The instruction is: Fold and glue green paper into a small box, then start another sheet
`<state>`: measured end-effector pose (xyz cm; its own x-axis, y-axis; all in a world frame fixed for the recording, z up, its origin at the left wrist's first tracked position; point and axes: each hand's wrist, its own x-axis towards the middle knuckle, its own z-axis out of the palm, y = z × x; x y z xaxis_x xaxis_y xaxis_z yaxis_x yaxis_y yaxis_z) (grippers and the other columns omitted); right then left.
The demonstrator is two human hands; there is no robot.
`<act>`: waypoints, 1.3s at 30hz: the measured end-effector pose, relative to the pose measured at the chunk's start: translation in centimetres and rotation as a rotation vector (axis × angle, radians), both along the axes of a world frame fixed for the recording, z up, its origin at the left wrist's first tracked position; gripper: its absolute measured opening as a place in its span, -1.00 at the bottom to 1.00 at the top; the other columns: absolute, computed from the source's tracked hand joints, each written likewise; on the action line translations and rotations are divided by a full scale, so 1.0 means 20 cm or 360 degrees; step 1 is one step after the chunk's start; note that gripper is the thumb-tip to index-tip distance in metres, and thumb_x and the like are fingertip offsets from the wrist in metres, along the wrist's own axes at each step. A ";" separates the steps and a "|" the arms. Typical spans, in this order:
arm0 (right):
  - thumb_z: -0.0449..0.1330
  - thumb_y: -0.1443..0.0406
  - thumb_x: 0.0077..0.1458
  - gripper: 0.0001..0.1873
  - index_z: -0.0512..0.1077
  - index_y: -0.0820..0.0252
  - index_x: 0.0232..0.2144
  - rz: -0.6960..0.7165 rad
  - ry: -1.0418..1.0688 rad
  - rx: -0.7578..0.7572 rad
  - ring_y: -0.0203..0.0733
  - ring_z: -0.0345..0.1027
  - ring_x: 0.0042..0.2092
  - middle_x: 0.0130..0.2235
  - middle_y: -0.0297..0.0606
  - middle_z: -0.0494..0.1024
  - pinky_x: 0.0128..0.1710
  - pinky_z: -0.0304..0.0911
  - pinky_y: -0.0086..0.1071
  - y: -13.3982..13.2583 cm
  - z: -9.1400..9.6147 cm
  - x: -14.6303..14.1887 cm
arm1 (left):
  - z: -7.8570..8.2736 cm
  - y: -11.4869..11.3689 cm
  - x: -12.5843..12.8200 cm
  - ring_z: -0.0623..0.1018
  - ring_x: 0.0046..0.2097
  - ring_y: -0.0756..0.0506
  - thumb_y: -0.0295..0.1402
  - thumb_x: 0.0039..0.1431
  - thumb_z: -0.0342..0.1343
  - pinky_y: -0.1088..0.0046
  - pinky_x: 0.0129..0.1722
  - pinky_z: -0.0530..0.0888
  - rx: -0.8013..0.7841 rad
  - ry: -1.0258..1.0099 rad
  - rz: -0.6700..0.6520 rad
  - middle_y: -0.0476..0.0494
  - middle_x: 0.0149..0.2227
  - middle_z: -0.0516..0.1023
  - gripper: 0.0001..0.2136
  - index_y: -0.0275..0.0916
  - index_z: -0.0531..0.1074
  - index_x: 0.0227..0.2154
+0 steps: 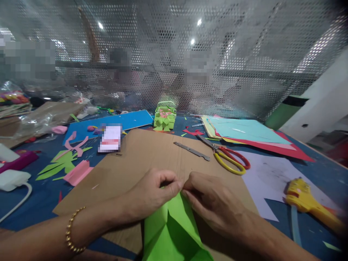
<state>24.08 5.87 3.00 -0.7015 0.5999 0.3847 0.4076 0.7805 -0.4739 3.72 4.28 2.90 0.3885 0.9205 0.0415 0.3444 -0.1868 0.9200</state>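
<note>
Green and thin, the folded paper sheet (174, 224) lies in the lower centre of the frame on a brown cardboard sheet (152, 152). The left hand (152, 194) and the right hand (212, 203) both pinch its top point, each grip narrow and closed on the paper. It looks light, soft and easy to crumple or tear. The creased edges near the tip seem the firmest place to hold. Red-and-yellow scissors (228, 156) lie apart at centre right, on the blue counter (43, 195).

Scissors (227, 155) beside paper stack (246, 132)

Folded paper (174, 228) on cardboard (146, 152), scissors (228, 156) right of metal strip (191, 150)
</note>
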 end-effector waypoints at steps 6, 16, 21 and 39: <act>0.03 0.26 0.34 -0.71 0.32 0.19 -0.45 -0.0052 -0.0026 -0.0365 -0.33 0.18 -0.43 -0.47 -0.39 0.34 -0.42 0.09 -0.43 0.02 0.03 0.00 | 0.00 0.00 -0.01 0.22 -0.44 0.01 -0.15 0.28 -0.02 0.48 -0.45 0.15 0.0004 0.0019 -0.0011 0.08 -0.52 0.17 -0.67 -0.25 0.31 -0.53; 0.09 -0.07 0.27 -0.51 0.32 0.20 -0.46 0.0024 0.0240 -0.1234 -0.34 0.13 -0.46 -0.51 -0.41 0.28 -0.49 0.06 -0.45 0.05 0.02 0.00 | 0.00 0.00 -0.01 0.23 -0.44 0.02 -0.13 0.30 -0.03 0.48 -0.47 0.14 -0.0019 0.0036 -0.0026 0.08 -0.53 0.18 -0.64 -0.26 0.33 -0.53; 0.08 -0.02 0.29 -0.55 0.30 0.19 -0.47 0.0046 0.0206 -0.1166 -0.35 0.11 -0.46 -0.51 -0.43 0.26 -0.49 0.07 -0.46 0.06 0.01 0.00 | 0.01 -0.01 -0.01 0.16 -0.47 0.03 -0.12 0.31 -0.04 0.47 -0.50 0.09 -0.0066 0.0037 -0.0041 0.09 -0.53 0.11 -0.62 -0.25 0.28 -0.55; 0.06 0.32 0.17 -0.77 0.26 0.17 -0.55 -0.0080 0.0140 -0.0629 -0.38 0.04 -0.51 -0.57 -0.46 0.21 -0.55 -0.05 -0.49 0.04 0.03 -0.01 | 0.03 -0.01 0.00 0.36 -0.36 0.01 -0.31 0.25 0.06 0.52 -0.35 0.28 -0.0013 -0.0064 -0.0022 0.03 -0.45 0.41 -0.80 -0.29 0.46 -0.43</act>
<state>23.84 6.67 3.62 -0.6423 0.7463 0.1747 0.3851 0.5113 -0.7683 3.72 4.14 3.58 0.3992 0.9155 0.0500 0.3047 -0.1840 0.9345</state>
